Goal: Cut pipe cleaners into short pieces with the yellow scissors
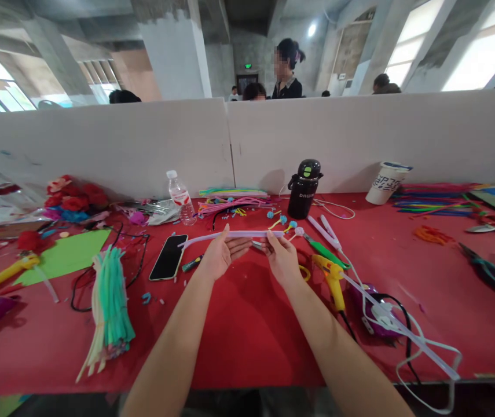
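Note:
A thin pale-lilac pipe cleaner (250,234) is stretched sideways above the red table, bowing down a little at its left end. My left hand (222,253) holds it between the raised thumb and the palm, with its other fingers extended to the right. Near its right end, my right hand (280,255) pinches it between thumb and fingertips. Just beyond my right hand lie small pipe-cleaner pieces with blue tips (282,219) and one with a lilac tip (299,231). A black phone (169,258) lies left of my left hand.
A yellow glue gun (332,281) with cords and green-handled scissors (326,253) lie to the right. A black bottle (304,190), water bottle (180,198) and paper cup (387,183) stand near the white partition (99,145). A mint pipe-cleaner bundle (114,301) lies left; pliers (490,271) lie far right.

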{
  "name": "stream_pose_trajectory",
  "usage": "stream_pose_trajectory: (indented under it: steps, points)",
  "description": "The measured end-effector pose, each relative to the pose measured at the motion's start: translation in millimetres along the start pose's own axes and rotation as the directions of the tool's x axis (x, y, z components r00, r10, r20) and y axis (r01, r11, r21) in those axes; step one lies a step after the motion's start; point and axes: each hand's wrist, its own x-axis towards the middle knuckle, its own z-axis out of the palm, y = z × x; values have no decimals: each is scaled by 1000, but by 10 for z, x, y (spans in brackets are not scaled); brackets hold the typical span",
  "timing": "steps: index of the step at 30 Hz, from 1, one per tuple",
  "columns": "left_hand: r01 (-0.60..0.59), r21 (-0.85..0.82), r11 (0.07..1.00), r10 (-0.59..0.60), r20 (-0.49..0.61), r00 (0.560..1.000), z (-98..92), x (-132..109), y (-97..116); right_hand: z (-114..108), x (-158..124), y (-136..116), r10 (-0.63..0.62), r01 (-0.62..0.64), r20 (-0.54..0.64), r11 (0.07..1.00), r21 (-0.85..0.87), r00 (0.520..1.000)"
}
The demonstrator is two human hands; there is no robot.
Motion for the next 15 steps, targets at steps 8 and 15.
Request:
stream_pose_trajectory:
  steps: [8, 15]
  points:
    - [-297, 341, 892, 235, 213, 948, 77, -196, 5, 34, -5, -12, 31, -31, 2, 1000, 0, 1000]
    - [-531, 809, 253, 603, 298, 740, 114, -225, 24, 71, -109, 66, 66, -47, 136, 989, -137, 988]
